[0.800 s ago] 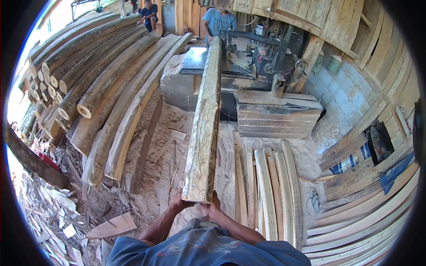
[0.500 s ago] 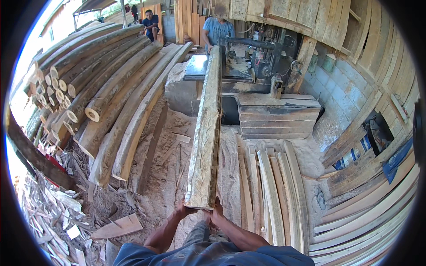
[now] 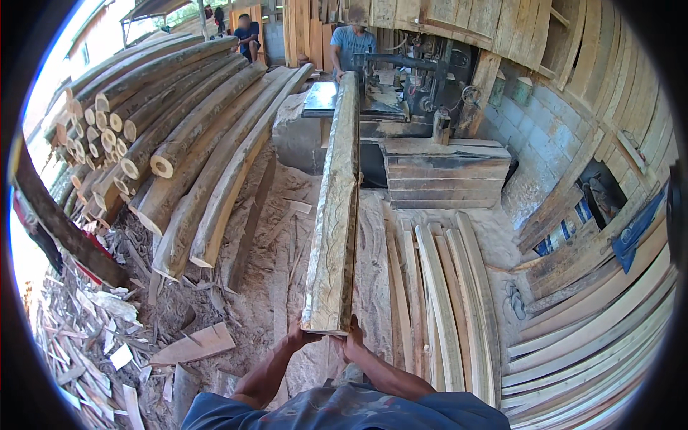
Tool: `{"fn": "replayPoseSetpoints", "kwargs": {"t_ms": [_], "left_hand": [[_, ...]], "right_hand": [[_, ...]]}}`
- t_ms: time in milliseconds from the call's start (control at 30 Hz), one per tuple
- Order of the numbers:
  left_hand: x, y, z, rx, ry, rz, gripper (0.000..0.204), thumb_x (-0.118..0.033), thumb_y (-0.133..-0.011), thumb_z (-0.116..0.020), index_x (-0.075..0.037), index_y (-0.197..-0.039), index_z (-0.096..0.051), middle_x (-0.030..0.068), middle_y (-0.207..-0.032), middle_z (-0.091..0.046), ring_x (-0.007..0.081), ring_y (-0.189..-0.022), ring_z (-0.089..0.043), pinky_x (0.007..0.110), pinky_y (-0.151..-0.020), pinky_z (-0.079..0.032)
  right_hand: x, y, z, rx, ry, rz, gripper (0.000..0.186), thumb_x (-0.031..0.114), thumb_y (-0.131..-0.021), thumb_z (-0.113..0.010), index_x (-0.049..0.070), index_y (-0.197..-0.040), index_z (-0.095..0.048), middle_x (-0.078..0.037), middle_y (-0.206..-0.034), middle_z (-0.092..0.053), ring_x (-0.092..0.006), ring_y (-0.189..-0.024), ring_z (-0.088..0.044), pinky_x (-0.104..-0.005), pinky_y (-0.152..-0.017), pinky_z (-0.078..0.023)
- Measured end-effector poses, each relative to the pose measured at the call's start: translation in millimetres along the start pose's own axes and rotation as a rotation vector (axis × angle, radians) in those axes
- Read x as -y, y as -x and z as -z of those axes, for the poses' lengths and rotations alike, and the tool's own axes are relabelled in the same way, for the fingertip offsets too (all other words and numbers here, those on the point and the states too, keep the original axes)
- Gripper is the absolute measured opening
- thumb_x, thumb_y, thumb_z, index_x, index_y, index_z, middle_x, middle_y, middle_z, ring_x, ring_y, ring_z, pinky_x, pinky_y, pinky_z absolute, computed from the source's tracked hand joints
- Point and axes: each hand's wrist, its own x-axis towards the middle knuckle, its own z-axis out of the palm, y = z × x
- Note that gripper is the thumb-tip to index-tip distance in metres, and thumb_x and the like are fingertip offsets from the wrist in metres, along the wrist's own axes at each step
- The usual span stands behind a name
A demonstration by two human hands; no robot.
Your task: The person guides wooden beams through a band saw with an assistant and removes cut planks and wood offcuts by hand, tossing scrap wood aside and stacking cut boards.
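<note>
A long, roughly squared log point(image 3: 332, 236) stretches away from me, its near end held at waist height. My left hand point(image 3: 299, 335) grips the near end at its left corner. On the opposite corner, my right hand point(image 3: 350, 337) is closed round the edge; the undersides of both grips are hidden by the wood. The log's far end lies beside the sawing machine point(image 3: 430, 86), by its metal table point(image 3: 319, 98). There a person in a light blue shirt point(image 3: 352, 47) has a hand at that end.
Stacked round logs point(image 3: 172, 129) fill the left side. Sawn strips point(image 3: 448, 301) lie on the floor to the right, with more boards point(image 3: 595, 337) beyond. Wood scraps point(image 3: 86, 351) cover the lower left. A plank-sided box point(image 3: 446, 179) stands before the machine. Another person point(image 3: 247, 36) sits at the back.
The view has shifted slightly, and the surroundings sit a little differently in the picture. Both hands keep their hold on the log, which is almost in the same place.
</note>
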Motion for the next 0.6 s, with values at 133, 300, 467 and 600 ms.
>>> {"fn": "replayPoseSetpoints", "kwargs": {"t_ms": [133, 300, 467, 600], "left_hand": [[-8, 47, -15, 0.015, 0.085, 0.074, 0.059, -0.008, -0.059, -0.079, -0.004, -0.11, -0.049, 0.0056, -0.1, -0.061, 0.0147, -0.084, -0.06, 0.029, -0.074, -0.05], [6, 99, -25, 0.068, -0.342, -0.107, 0.067, -0.007, -0.058, -0.079, -0.003, -0.114, -0.042, 0.0069, -0.101, -0.058, 0.0157, -0.087, -0.058, 0.031, -0.074, -0.049], [-2, 140, -40, -0.049, -0.076, -0.039, 0.059, -0.01, -0.06, -0.079, -0.004, -0.111, -0.052, 0.007, -0.104, -0.06, 0.0152, -0.092, -0.059, 0.031, -0.081, -0.049], [12, 172, -56, 0.023, 0.339, 0.24, 0.055, -0.017, -0.065, -0.073, -0.003, -0.113, -0.051, 0.008, -0.105, -0.06, 0.0171, -0.092, -0.059, 0.032, -0.082, -0.049]], "right_hand": [[-43, 23, 24, -0.072, -0.004, 0.003, 0.051, 0.053, -0.09, -0.028, 0.013, -0.109, -0.054, -0.006, -0.101, -0.062, -0.0231, -0.087, -0.062, -0.0427, -0.073, -0.053], [-82, 55, 45, -0.044, 0.013, -0.029, 0.052, 0.054, -0.09, -0.024, 0.017, -0.112, -0.053, -0.003, -0.102, -0.062, -0.0209, -0.087, -0.062, -0.0412, -0.071, -0.053], [-102, 104, 44, -0.08, 0.122, 0.001, 0.052, 0.055, -0.089, -0.026, 0.017, -0.117, -0.048, -0.003, -0.107, -0.059, -0.0202, -0.089, -0.06, -0.0401, -0.073, -0.051], [-96, 153, 61, 0.057, 0.252, 0.003, 0.062, 0.063, -0.085, -0.028, 0.018, -0.126, -0.04, -0.004, -0.111, -0.055, -0.0175, -0.095, -0.053, -0.0362, -0.077, -0.045]]}}
